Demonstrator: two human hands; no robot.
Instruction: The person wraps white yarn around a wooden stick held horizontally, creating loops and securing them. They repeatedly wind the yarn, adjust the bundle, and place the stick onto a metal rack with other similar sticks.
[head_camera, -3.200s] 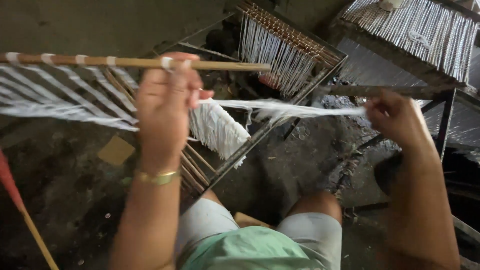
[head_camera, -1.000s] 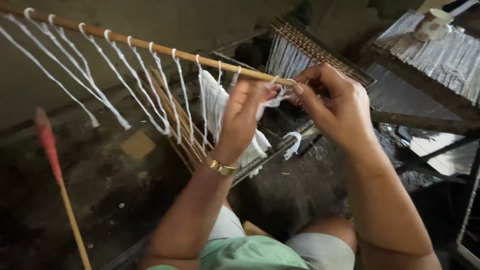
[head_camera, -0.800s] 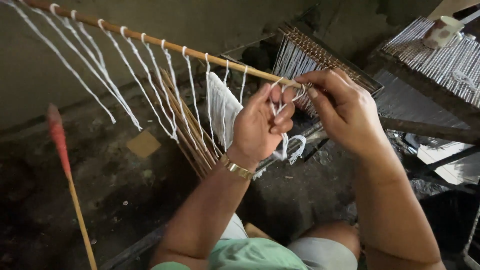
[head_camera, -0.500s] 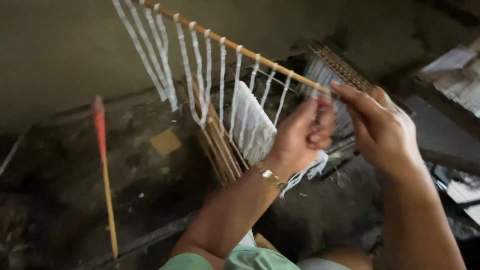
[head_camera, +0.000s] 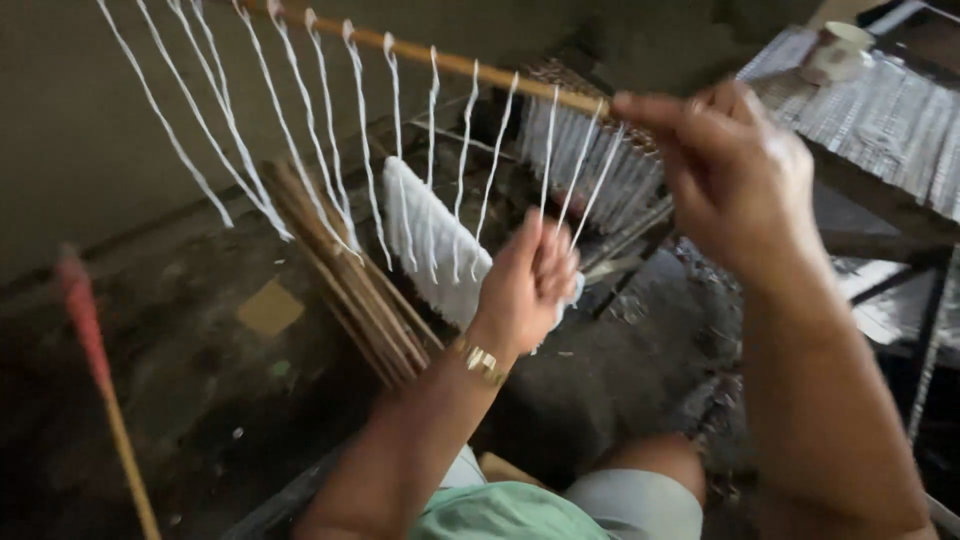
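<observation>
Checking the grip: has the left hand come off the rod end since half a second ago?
Yes. The left hand has dropped below the wooden rod among the white threads.

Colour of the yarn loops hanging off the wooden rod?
White; the yarn loops show best in the head view, strung along the tan wooden rod.

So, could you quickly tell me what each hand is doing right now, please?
Left hand: fingers curled around the white threads hanging from the wooden rod.
Right hand: at the rod's end, grip blurred; cannot tell.
</observation>
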